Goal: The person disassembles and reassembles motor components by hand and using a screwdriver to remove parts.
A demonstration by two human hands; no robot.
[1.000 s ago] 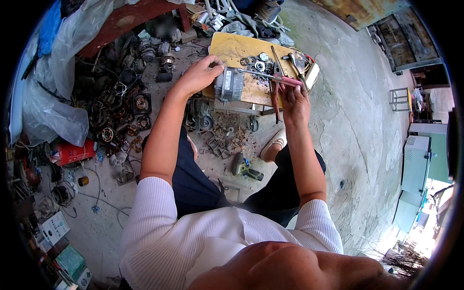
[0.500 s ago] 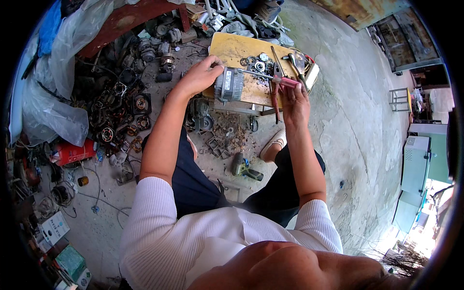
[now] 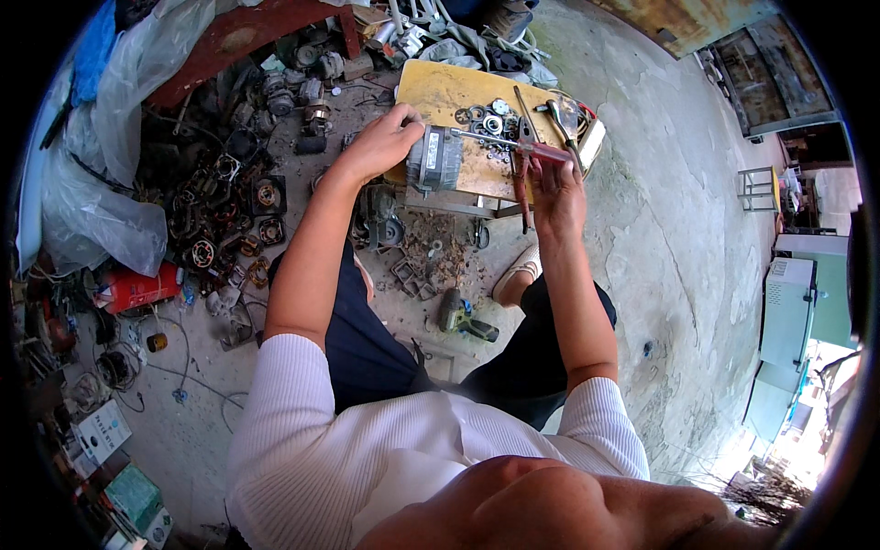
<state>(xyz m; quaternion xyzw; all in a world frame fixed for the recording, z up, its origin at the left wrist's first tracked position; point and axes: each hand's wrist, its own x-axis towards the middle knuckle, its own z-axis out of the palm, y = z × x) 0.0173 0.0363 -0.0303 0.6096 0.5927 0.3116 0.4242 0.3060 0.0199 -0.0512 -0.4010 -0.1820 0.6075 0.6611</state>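
Observation:
My left hand is curled against the top left of a grey finned metal motor body with a pale label, at the near left corner of a worn yellow tabletop. My right hand grips the red translucent handle of a screwdriver, whose shaft reaches left to the motor body's right side. Under it lie long red-handled pliers, partly hidden by the hand. Several washers and rings, a long rod and a black-handled tool lie on the top.
A heap of motor parts covers the floor at left, near plastic sheeting and a red container. A cordless drill lies between my feet. A stool and pale green cabinets stand at right on the concrete floor.
My right hand and the screwdriver have shifted very slightly left. My left hand and the motor body show almost no movement.

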